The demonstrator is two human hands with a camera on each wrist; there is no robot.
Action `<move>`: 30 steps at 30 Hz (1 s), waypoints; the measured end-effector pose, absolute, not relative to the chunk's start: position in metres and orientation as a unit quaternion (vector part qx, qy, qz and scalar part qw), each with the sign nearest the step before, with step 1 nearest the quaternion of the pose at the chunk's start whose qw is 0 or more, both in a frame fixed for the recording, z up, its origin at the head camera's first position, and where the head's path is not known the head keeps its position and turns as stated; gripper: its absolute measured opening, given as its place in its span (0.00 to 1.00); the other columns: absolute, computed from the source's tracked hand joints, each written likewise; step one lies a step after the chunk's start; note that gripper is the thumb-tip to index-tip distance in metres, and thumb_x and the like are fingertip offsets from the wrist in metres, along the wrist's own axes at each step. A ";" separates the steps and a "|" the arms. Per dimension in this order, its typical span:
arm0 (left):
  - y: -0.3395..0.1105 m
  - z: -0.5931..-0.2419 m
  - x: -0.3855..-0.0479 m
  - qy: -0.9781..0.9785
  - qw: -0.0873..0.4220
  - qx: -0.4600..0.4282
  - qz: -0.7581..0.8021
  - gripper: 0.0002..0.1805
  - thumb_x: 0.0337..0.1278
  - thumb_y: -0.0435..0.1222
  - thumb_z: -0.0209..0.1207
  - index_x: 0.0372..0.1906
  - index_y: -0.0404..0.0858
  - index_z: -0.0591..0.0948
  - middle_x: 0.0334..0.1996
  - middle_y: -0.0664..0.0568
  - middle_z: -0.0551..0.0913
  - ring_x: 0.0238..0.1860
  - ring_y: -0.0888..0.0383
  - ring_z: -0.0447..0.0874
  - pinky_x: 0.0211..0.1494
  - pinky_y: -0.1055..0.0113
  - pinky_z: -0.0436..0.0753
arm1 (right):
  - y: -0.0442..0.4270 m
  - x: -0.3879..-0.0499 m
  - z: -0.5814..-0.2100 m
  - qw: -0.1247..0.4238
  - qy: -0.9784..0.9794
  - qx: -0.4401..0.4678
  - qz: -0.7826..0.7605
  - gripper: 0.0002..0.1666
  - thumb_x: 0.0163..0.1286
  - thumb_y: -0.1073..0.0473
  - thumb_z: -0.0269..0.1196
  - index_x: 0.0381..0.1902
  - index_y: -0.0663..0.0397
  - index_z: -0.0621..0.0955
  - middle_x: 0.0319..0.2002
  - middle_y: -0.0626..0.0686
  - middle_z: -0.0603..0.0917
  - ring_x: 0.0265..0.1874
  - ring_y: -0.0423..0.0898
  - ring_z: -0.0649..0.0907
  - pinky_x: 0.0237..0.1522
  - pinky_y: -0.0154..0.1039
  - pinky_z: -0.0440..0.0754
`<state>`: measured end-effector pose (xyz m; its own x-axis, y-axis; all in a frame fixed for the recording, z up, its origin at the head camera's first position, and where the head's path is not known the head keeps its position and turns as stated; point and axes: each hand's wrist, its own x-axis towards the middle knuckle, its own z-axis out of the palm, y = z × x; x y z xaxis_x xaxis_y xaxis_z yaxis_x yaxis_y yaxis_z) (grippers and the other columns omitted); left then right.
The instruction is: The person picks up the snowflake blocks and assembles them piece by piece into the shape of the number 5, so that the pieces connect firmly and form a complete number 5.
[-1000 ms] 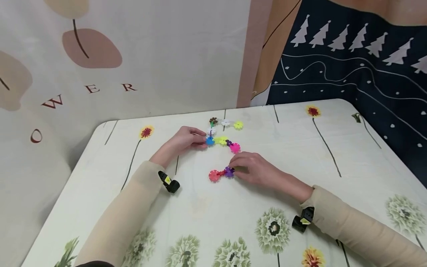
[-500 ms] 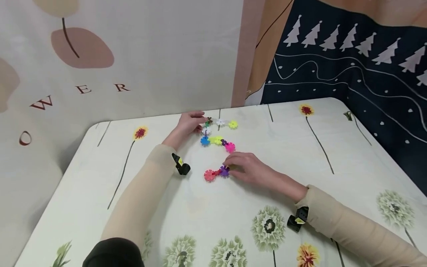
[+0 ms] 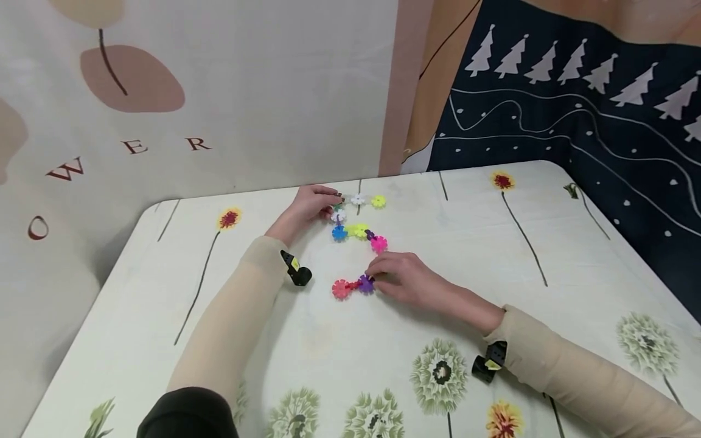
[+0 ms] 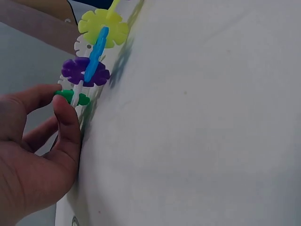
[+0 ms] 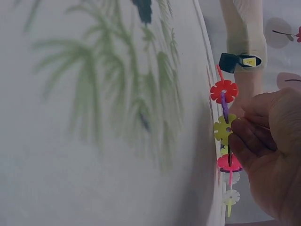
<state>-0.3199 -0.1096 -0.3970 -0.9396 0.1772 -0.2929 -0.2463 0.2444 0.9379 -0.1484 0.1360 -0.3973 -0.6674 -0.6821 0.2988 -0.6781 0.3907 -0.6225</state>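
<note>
A chain of slotted plastic snowflake discs lies in a bent line on the table. Its far end has a yellow disc and a white disc; a blue disc and a pink disc come lower. Thumb and fingers of my left hand pinch the chain's far left corner, by a green disc. Near the chain's close end, my right hand pinches it beside a purple disc and a yellow-green disc. A coral disc ends it; my right fingers hide part.
The table wears a white cloth printed with flowers. Behind it hangs a pale curtain, and a dark cloth with tree prints covers the right side. Both wrists carry a small black camera.
My left hand has moved away from beside the blue disc to the chain's far left corner, where it now pinches. My right hand keeps its place; the head view has shifted slightly.
</note>
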 end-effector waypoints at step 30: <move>-0.126 -0.396 -0.311 0.670 0.180 -0.089 0.714 0.20 0.69 0.30 0.63 0.61 0.28 0.76 0.51 0.41 0.81 0.32 0.57 0.81 0.38 0.72 0.84 | 0.127 -0.147 -0.400 0.021 0.833 -0.393 -0.387 0.16 0.64 0.71 0.70 0.51 0.66 0.86 0.53 0.59 0.86 0.56 0.55 0.84 0.60 0.45 0.81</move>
